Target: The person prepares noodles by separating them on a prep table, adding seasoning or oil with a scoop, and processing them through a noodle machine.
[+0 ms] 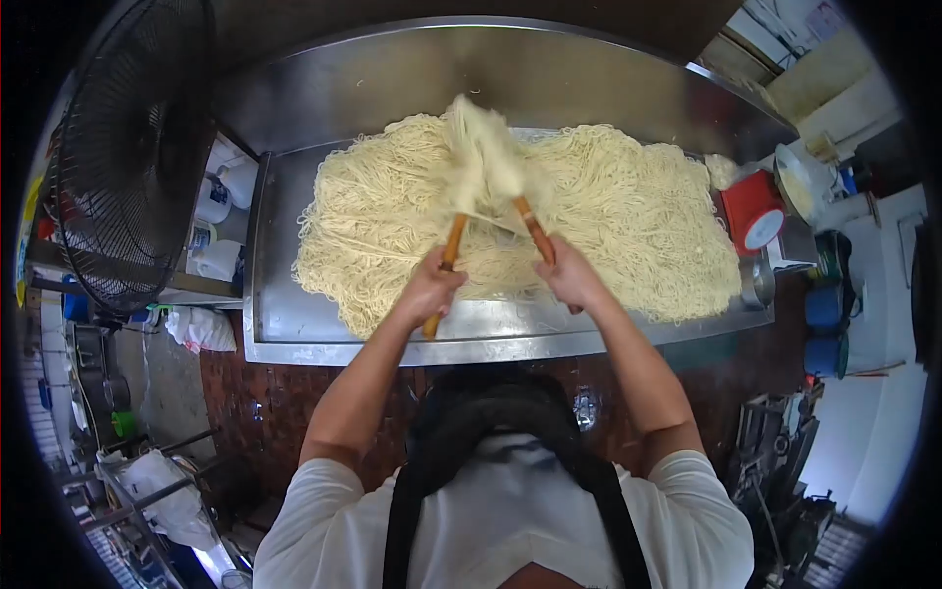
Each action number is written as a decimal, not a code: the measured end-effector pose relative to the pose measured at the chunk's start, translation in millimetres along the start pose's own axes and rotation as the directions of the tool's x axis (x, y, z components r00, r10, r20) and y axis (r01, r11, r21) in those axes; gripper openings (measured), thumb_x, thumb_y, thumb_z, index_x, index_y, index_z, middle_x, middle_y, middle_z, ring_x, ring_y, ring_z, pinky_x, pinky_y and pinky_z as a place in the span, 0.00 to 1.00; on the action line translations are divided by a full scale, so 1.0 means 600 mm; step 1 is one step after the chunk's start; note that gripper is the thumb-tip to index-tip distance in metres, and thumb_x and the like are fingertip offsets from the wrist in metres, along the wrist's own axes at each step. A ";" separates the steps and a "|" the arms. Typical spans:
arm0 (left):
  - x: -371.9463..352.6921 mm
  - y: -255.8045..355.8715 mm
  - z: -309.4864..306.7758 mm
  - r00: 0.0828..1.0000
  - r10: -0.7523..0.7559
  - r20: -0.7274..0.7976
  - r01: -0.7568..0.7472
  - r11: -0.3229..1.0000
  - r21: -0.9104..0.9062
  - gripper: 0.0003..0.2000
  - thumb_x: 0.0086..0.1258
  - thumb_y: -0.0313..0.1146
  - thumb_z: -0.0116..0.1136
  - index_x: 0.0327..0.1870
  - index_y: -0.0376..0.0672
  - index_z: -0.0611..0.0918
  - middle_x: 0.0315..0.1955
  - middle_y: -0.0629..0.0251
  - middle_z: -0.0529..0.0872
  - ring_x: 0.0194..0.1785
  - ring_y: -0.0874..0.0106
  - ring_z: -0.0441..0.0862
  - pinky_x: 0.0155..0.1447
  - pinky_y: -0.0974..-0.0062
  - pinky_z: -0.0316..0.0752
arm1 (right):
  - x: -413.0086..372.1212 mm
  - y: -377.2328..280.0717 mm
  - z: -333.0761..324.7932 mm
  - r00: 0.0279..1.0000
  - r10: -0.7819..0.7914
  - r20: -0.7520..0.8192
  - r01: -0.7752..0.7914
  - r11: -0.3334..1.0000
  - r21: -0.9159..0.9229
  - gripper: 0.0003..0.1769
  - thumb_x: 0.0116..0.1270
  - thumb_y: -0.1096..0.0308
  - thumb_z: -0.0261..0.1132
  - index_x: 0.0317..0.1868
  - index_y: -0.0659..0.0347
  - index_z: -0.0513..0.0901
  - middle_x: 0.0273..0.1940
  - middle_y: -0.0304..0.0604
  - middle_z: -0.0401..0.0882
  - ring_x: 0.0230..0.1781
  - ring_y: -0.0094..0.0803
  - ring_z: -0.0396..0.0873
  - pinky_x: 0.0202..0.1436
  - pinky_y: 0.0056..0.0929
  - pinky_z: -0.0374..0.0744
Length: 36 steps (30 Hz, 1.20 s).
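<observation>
A wide heap of pale yellow noodles [628,216] covers much of a shallow metal tray table [294,329]. My left hand [432,288] is closed around a wooden stick [454,241], whose lower end sticks out below the fist. Around a second wooden stick [533,228] my right hand [569,273] is closed too. Both sticks lean inward, and their far ends are hidden in a clump of noodles [483,147] raised at the middle of the heap. That clump is blurred.
A large black fan [137,147] stands at the left, beside a shelf with white jugs [213,199]. On the right are a red scale [754,211], a metal bowl [795,184] and a metal cup [758,283]. A metal back wall [549,69] rises behind the noodles.
</observation>
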<state>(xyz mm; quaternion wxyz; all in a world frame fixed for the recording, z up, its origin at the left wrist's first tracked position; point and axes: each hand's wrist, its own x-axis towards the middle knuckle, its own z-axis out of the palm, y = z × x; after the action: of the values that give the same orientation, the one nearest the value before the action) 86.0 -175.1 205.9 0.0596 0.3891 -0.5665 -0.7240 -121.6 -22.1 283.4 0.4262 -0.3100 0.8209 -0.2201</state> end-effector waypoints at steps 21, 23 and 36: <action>-0.139 -0.085 0.039 0.998 -0.044 0.048 0.001 0.745 0.667 0.25 0.69 0.31 0.60 0.66 0.36 0.70 0.37 0.49 0.84 0.28 0.59 0.81 0.33 0.63 0.76 | -0.053 0.223 -0.006 0.993 -0.105 0.062 0.116 0.969 -0.219 0.24 0.67 0.65 0.63 0.61 0.63 0.70 0.40 0.65 0.83 0.44 0.66 0.80 0.51 0.56 0.78; -0.180 -0.103 0.054 0.987 -0.159 0.018 0.130 0.860 0.493 0.28 0.68 0.31 0.64 0.67 0.37 0.68 0.32 0.56 0.81 0.19 0.70 0.75 0.24 0.70 0.72 | -0.084 0.282 0.004 0.979 -0.204 -0.001 0.198 0.949 -0.243 0.24 0.67 0.65 0.63 0.61 0.62 0.69 0.39 0.66 0.82 0.43 0.67 0.80 0.50 0.57 0.78; -0.382 -0.094 0.053 0.965 -0.228 -0.127 0.250 0.949 0.193 0.25 0.69 0.26 0.64 0.66 0.47 0.71 0.22 0.74 0.73 0.15 0.82 0.66 0.17 0.80 0.61 | -0.227 0.260 -0.148 0.919 -0.393 -0.041 0.352 0.861 -0.367 0.27 0.65 0.64 0.67 0.62 0.64 0.73 0.48 0.63 0.81 0.51 0.60 0.79 0.55 0.46 0.77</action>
<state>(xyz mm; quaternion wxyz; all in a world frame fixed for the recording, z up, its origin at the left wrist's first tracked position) 244.5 -9.9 272.4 -0.0405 0.4957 -0.5837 -0.6418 -185.7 192.3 310.2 0.2656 -0.5209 0.7943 -0.1650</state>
